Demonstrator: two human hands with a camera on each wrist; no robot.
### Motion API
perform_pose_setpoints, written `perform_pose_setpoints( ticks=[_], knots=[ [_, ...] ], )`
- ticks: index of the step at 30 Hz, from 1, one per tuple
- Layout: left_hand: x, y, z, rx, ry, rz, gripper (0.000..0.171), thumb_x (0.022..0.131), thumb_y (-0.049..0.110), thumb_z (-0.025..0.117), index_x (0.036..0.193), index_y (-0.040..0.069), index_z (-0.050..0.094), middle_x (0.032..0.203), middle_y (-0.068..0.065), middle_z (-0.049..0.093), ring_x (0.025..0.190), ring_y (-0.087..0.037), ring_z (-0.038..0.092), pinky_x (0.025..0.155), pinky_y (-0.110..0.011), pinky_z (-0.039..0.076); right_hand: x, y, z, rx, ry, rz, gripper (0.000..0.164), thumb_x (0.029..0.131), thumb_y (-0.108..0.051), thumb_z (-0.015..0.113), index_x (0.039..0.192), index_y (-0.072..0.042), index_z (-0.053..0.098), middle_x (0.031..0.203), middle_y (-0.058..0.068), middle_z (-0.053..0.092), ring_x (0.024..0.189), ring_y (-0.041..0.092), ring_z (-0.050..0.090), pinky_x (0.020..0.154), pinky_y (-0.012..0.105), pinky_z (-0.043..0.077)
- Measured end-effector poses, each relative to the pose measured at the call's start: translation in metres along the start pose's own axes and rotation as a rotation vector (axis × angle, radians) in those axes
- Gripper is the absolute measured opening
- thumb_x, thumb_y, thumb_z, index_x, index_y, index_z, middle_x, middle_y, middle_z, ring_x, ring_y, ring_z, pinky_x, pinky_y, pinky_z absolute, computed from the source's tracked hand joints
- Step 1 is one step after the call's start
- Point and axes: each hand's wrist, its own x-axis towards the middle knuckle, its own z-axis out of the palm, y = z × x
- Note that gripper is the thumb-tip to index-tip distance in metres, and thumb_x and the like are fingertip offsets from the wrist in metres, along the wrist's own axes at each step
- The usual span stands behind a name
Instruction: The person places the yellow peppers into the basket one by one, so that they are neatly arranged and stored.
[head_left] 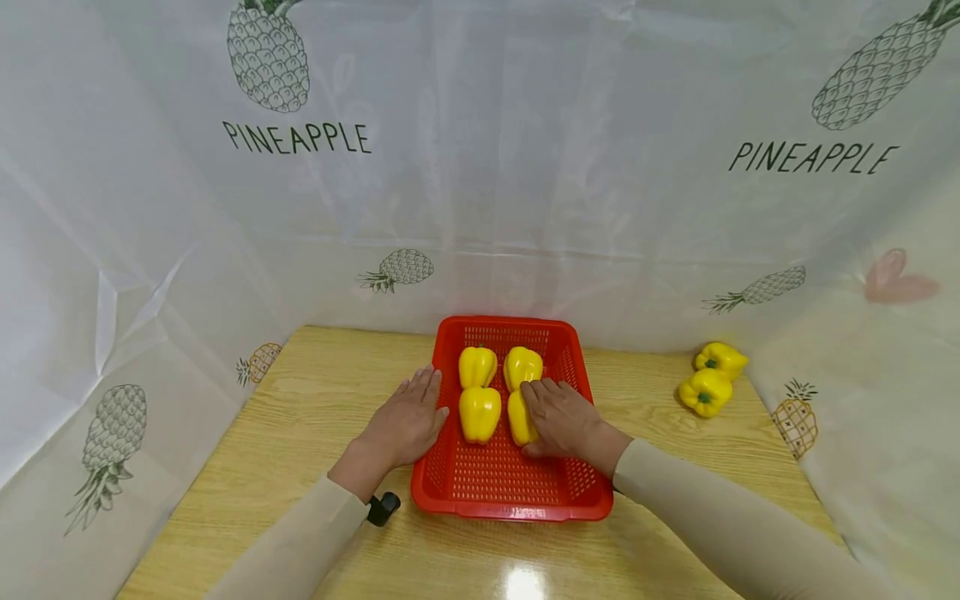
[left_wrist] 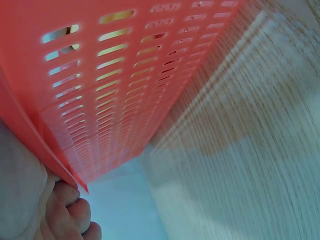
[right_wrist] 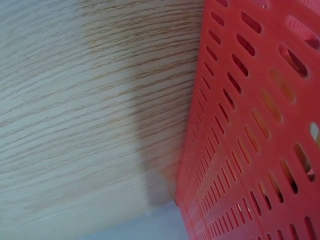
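Sleeves of beige fabric [head_left: 300, 542] reach forward over a pale, wood-grained table [head_left: 337, 400], a small black device [head_left: 383, 508] at the left wrist. Between them sits a red rectangular plastic basket [head_left: 510, 510] with slotted walls. The left hand [head_left: 405, 423] rests at the basket's left rim, fingers extended together and relaxed, thumb over the edge. The right hand [head_left: 564, 417], inside the basket, grips a glossy yellow bell pepper [head_left: 518, 421], the front-right one of four, its fingers over the far end and thumb at the near end. Beside that lies the front-left yellow pepper [head_left: 480, 414]; behind them are the back-left yellow pepper [head_left: 477, 367] and back-right yellow pepper [head_left: 523, 365]. Farther right, two more yellow peppers [head_left: 706, 393] lie together on the table. White sheeting printed with pineapples [head_left: 510, 183] hangs behind.
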Motion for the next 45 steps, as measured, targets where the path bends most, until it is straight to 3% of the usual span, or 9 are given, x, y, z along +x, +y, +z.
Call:
perform_pose_setpoints(
  ticks=[17,25,35,45],
  knots=[
    [0.001,-0.002,0.002,0.002,0.013,0.002,0.071,0.113,0.038,0.045,0.164,-0.007,0.026,0.172,-0.024,0.026,0.161,-0.039,0.024,0.131,-0.053,0.025,0.000,0.000,-0.001,0.030,0.015,0.007,0.114,0.082,-0.080,0.070,0.155,0.001,0.037,0.147,0.018,0.055,0.129,0.034,0.056,0.111,0.045,0.052],
    [0.001,-0.001,0.002,0.006,0.013,0.005,0.071,0.113,0.038,0.045,0.164,-0.007,0.026,0.172,-0.024,0.026,0.161,-0.038,0.024,0.131,-0.052,0.024,-0.002,0.006,-0.006,0.169,0.069,0.022,0.111,0.083,-0.073,0.074,0.154,0.005,0.037,0.148,0.022,0.053,0.135,0.038,0.053,0.118,0.048,0.046],
    [0.000,-0.001,0.000,-0.002,0.014,0.011,0.070,0.113,0.037,0.044,0.164,-0.007,0.025,0.172,-0.025,0.025,0.161,-0.039,0.023,0.131,-0.053,0.025,-0.020,0.029,-0.020,0.162,0.265,0.038,0.100,0.086,-0.068,0.075,0.146,0.007,0.049,0.138,0.022,0.061,0.126,0.037,0.060,0.113,0.048,0.051],
    [0.000,-0.001,0.000,-0.002,0.021,0.014,0.071,0.113,0.038,0.044,0.164,-0.007,0.026,0.172,-0.025,0.026,0.161,-0.039,0.025,0.130,-0.053,0.025,-0.044,0.068,-0.017,0.165,0.453,0.164,0.083,0.089,-0.059,0.077,0.135,0.007,0.056,0.129,0.025,0.063,0.118,0.042,0.061,0.100,0.055,0.056]
  ],
)
